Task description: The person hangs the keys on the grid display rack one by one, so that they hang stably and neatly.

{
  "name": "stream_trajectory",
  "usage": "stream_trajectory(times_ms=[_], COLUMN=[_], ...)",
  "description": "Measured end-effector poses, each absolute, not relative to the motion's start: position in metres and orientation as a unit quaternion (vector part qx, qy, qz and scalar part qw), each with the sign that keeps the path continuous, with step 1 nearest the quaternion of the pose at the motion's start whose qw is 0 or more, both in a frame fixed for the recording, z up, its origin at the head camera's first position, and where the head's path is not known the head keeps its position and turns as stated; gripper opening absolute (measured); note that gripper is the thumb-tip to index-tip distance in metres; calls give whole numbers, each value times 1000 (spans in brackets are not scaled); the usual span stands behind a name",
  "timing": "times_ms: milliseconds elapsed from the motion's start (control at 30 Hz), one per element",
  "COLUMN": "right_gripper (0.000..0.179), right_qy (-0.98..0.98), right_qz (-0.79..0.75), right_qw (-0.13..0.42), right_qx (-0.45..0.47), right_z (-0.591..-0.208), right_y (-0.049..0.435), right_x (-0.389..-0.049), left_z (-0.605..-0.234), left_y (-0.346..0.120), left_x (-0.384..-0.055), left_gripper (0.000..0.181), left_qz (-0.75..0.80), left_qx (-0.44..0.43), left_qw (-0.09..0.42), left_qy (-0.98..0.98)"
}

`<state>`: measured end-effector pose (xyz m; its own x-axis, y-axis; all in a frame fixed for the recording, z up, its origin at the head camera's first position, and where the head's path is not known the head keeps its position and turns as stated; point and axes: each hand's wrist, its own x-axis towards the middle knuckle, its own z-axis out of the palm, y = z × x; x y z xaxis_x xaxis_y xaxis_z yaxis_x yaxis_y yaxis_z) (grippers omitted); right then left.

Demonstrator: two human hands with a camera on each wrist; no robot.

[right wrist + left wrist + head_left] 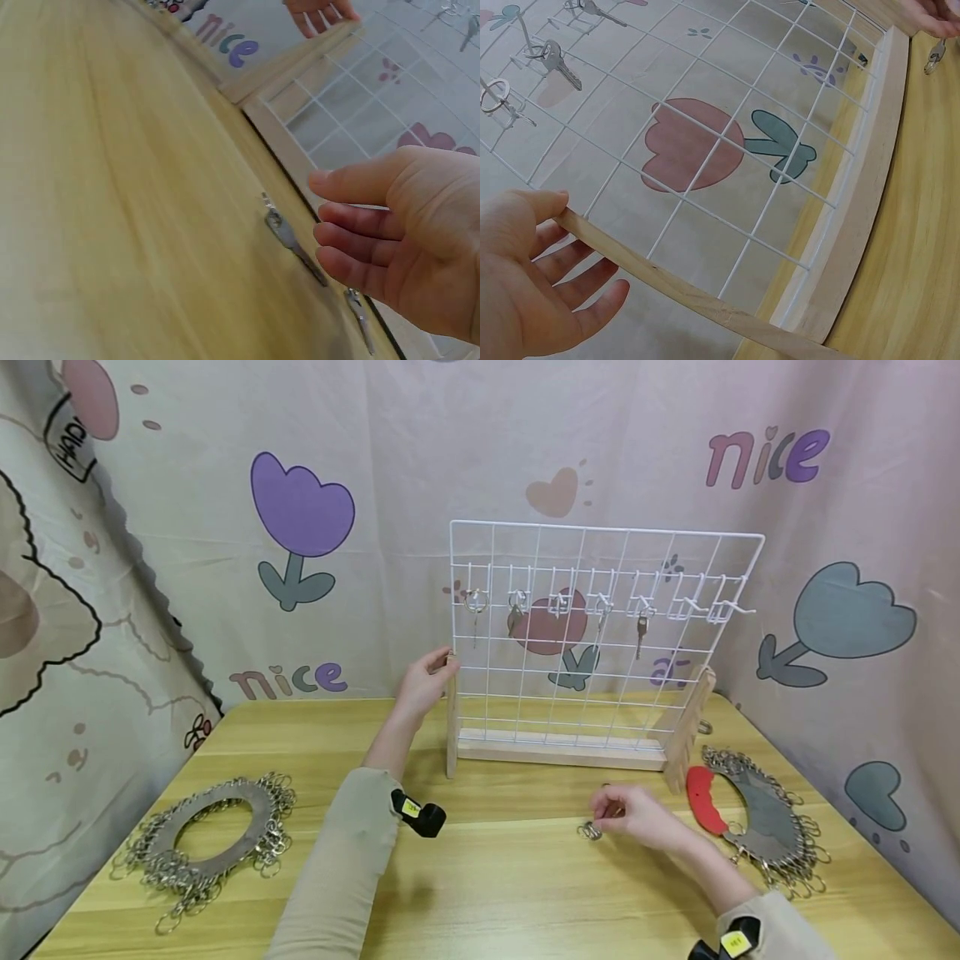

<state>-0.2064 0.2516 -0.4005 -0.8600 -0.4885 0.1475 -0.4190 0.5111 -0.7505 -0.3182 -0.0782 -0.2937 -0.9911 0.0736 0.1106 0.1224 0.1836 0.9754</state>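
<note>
My left hand (423, 683) holds the left wooden post (452, 718) of a white wire grid rack (577, 696) near its top. In the left wrist view, the thumb lies on the post's end and the other fingers pass behind it. My right hand (639, 816) is low over the table in front of the rack, fingers loosely bent beside a metal key with a ring (590, 831). The right wrist view shows this key (283, 231) apart from the thumb and fingers, with a gap between them. A second key (360, 321) lies by the rack's base.
Several hooks line the grid; a key (641, 631) and other keys on rings hang from them. On the table's left lies a metal plate (258, 827) fringed with rings. Another ringed plate (772, 827), with a red part (701, 802), lies right of the rack.
</note>
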Motion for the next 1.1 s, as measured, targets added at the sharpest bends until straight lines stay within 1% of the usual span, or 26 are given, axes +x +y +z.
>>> stream_trajectory(times_ms=[200, 367, 633, 767, 933, 1100], right_gripper=[16, 15, 13, 9, 13, 15], right_qy=[869, 867, 876, 890, 899, 901], right_qz=[-404, -407, -391, -358, -325, -305], right_qw=[61, 59, 38, 13, -14, -29], right_qx=[-278, -282, -280, -283, -293, -306], right_z=[-410, -411, -413, -417, -419, -416], right_y=[247, 244, 240, 240, 239, 238], right_x=[-205, -203, -200, -201, -202, -202], left_z=[-292, -291, -292, -294, -293, -293], left_y=[-78, -78, -78, -78, -78, -78], left_x=[-318, -316, -316, -316, -314, -315], left_gripper=[48, 47, 47, 47, 47, 48], left_qz=[-632, -633, -630, -633, -630, -629], left_qx=[-60, -59, -57, -54, -58, -68], left_qw=[20, 19, 17, 15, 24, 28], left_qy=[-773, -772, -774, -772, -774, -774])
